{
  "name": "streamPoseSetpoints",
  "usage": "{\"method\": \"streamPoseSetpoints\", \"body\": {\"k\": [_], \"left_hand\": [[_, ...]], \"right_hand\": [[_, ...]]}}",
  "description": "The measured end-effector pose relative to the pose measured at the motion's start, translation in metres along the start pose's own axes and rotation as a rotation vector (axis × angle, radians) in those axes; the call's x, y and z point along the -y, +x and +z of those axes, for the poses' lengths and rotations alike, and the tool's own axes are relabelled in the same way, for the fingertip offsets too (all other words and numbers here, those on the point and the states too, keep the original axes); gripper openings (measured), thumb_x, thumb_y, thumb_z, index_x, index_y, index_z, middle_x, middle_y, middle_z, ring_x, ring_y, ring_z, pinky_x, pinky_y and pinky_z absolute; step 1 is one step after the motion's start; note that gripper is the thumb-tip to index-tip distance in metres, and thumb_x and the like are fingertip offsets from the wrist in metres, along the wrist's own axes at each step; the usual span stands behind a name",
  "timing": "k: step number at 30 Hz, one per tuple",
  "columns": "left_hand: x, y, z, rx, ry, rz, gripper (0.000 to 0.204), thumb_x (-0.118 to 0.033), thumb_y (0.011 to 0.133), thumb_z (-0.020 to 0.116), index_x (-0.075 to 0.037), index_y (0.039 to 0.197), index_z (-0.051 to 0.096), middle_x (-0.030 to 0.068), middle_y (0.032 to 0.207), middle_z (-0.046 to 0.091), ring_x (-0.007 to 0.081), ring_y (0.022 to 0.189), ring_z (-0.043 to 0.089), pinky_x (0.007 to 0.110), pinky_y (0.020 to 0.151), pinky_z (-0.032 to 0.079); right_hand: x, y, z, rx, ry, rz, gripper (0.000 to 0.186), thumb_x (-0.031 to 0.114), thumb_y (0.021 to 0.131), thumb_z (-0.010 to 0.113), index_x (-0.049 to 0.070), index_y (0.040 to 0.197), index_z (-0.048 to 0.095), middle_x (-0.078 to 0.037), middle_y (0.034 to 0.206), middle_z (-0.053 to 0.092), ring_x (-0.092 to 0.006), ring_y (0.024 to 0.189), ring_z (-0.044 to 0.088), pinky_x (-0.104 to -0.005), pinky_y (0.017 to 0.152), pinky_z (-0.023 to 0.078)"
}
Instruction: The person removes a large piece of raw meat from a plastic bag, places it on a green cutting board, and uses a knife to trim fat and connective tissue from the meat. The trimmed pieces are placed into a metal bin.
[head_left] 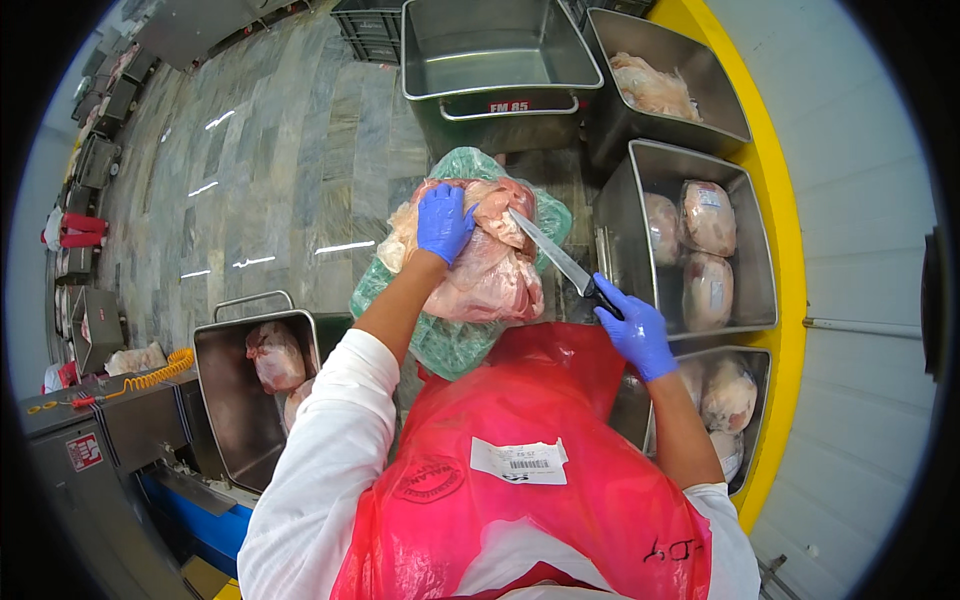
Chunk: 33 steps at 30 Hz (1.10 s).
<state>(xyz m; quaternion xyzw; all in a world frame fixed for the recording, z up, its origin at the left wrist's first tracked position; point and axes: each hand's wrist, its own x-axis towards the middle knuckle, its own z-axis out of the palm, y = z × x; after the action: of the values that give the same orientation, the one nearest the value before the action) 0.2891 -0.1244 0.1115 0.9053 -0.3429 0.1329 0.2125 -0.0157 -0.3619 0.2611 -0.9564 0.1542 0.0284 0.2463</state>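
A large piece of raw meat (480, 285), pink with pale fat and skin, lies in front of me on crumpled green plastic film (455, 345). My left hand (443, 222), in a blue glove, grips the meat from above on its upper left side. My right hand (635, 325), also blue-gloved, is closed around the black handle of a long-bladed knife (560, 255). The blade points up and left, its tip touching the meat's upper right part. What supports the film is hidden beneath it.
An unfilled steel bin (500, 115) stands beyond the meat. At right, steel bins (690, 150) along a yellow barrier (790, 260) hold meat, some wrapped. Another steel bin (235, 420) with meat is at left, near a machine with a coiled yellow hose (160, 375). A person (75, 230) stands far left.
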Motion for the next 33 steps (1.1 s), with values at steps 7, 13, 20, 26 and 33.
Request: {"method": "streamPoseSetpoints", "body": {"k": [7, 13, 20, 26, 33], "left_hand": [[-0.014, 0.011, 0.004, 0.214, -0.057, -0.217, 0.036, -0.036, 0.097, 0.061, -0.003, 0.109, 0.063, 0.0229, 0.104, 0.067, 0.0403, 0.096, 0.066, 0.051, 0.084, 0.050], [-0.021, 0.015, -0.017, 0.408, -0.224, -0.418, 0.050, -0.049, 0.100, 0.052, -0.003, 0.109, 0.066, 0.0258, 0.107, 0.072, 0.0422, 0.096, 0.070, 0.055, 0.081, 0.053], [-0.008, 0.009, -0.009, 0.295, -0.398, -0.445, 0.049, -0.053, 0.099, 0.052, -0.008, 0.099, 0.074, 0.0234, 0.093, 0.073, 0.0431, 0.088, 0.070, 0.054, 0.078, 0.054], [0.000, 0.002, -0.012, 0.149, -0.702, -0.551, 0.045, -0.045, 0.098, 0.057, -0.004, 0.091, 0.073, 0.0248, 0.090, 0.071, 0.0456, 0.085, 0.068, 0.052, 0.075, 0.053], [0.023, -0.011, 0.011, -0.051, -1.207, -0.548, 0.032, -0.021, 0.097, 0.066, 0.003, 0.076, 0.062, 0.0126, 0.063, 0.058, 0.0142, 0.059, 0.052, 0.038, 0.059, 0.044]], "right_hand": [[0.007, -0.031, 0.029, 0.051, 0.196, 0.187, 0.060, 0.023, 0.093, 0.071, 0.030, 0.150, 0.053, -0.023, 0.104, 0.073, -0.0367, 0.097, 0.073, -0.0415, 0.084, 0.056], [0.020, -0.033, 0.035, 0.035, 0.168, 0.192, 0.061, 0.029, 0.094, 0.069, 0.035, 0.151, 0.050, -0.020, 0.100, 0.072, -0.0415, 0.091, 0.070, -0.0483, 0.078, 0.055], [0.042, -0.016, 0.008, 0.150, 0.040, 0.252, 0.062, 0.025, 0.094, 0.068, 0.034, 0.152, 0.049, -0.018, 0.096, 0.072, -0.0381, 0.086, 0.071, -0.0456, 0.076, 0.055], [0.060, 0.000, 0.001, 0.230, 0.034, 0.305, 0.062, 0.016, 0.095, 0.066, 0.025, 0.154, 0.048, -0.022, 0.119, 0.071, -0.0312, 0.105, 0.073, -0.0370, 0.089, 0.055], [0.068, 0.004, 0.003, 0.222, -0.032, 0.266, 0.062, 0.013, 0.096, 0.066, 0.022, 0.155, 0.047, -0.022, 0.119, 0.071, -0.0316, 0.107, 0.073, -0.0354, 0.089, 0.055]]}}
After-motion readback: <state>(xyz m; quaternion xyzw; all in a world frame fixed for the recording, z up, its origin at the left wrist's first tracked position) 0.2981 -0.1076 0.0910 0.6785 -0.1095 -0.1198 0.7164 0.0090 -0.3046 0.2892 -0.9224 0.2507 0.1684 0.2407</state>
